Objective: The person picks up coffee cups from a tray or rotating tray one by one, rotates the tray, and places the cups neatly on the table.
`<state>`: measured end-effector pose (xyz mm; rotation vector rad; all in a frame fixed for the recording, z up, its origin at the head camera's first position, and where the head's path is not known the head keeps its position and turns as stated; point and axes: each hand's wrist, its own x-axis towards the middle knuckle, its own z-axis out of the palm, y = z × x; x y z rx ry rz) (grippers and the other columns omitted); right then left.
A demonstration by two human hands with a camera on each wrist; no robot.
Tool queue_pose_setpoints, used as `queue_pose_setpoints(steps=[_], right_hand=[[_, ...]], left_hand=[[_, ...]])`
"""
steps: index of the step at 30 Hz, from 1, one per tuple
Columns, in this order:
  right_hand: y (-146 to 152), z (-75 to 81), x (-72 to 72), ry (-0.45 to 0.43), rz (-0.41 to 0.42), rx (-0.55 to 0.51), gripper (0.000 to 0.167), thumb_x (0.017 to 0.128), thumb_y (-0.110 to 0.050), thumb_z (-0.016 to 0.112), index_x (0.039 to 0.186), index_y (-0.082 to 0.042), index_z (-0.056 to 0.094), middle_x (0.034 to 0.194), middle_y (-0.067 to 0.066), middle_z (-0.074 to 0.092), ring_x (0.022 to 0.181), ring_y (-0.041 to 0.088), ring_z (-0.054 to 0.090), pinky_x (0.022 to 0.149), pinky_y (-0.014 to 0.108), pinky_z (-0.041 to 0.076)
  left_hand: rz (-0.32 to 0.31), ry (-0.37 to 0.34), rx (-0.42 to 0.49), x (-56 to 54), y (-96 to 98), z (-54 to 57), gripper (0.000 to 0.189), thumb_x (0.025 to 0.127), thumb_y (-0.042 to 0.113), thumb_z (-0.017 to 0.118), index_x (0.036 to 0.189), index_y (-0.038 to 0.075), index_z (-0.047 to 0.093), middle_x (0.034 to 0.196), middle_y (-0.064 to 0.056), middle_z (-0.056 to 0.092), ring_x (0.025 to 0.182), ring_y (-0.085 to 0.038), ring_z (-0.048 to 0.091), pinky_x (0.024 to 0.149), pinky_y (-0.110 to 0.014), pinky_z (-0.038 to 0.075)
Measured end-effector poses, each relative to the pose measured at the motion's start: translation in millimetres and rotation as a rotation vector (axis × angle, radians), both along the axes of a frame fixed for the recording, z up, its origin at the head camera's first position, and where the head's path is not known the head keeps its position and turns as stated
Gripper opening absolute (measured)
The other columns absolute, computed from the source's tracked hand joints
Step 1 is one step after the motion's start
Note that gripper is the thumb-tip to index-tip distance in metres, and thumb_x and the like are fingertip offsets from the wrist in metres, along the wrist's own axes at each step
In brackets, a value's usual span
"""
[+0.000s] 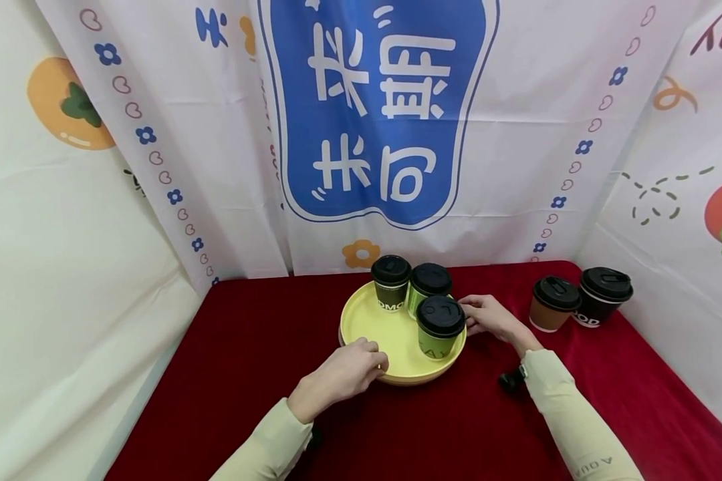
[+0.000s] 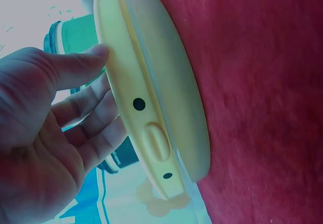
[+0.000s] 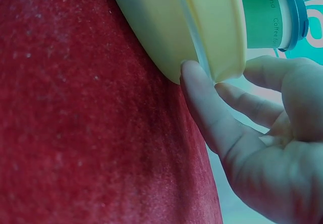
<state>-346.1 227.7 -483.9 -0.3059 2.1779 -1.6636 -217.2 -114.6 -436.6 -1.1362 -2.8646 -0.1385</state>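
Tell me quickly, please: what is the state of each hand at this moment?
Left hand: closed, holding the yellow tray by its rim.
Right hand: touching the tray's edge; whether it grips cannot be told.

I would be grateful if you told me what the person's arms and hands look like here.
The left hand and right hand wear no gloves. The left sleeve and right sleeve are pale cream, the right one bearing dark lettering. A small black object shows beside the right cuff.
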Motion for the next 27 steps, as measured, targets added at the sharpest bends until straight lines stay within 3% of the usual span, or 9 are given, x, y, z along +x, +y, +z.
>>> queue_pose_setpoints(steps=[11,19,27], right_hand=[[0.1,-0.4,-1.2,0.002,0.005,0.016,0.045,0.103,-0.019,0.051,0.137,0.009,0.047,0.100,0.010,0.069,0.082,0.019,0.070,0.073,0.038,0.060],[-0.3,3.8,-1.2,-0.001,0.029,0.031,0.047,0.102,-0.020,0.051,0.138,0.009,0.046,0.101,0.011,0.069,0.082,0.019,0.070,0.073,0.038,0.060],[-1.1,4.2,-2.9,-0.025,0.027,0.049,0.045,0.102,-0.019,0.051,0.138,0.007,0.047,0.104,0.013,0.068,0.083,0.020,0.071,0.073,0.039,0.060]], left_hand=[[-0.010,0.008,0.013,-2.8,-10.4,3.6,0.010,0.092,0.016,0.067,0.087,0.024,0.069,0.086,0.009,0.060,0.083,-0.010,0.055,0.064,-0.020,0.047],[-0.015,0.030,0.048,-8.6,-15.4,9.0,0.009,0.095,0.024,0.066,0.088,0.022,0.070,0.083,0.007,0.062,0.076,-0.008,0.057,0.061,-0.019,0.046],[0.069,0.082,0.163,-12.8,-24.9,20.7,0.013,0.096,0.025,0.064,0.088,0.019,0.073,0.078,0.007,0.061,0.067,-0.005,0.051,0.057,-0.018,0.042]])
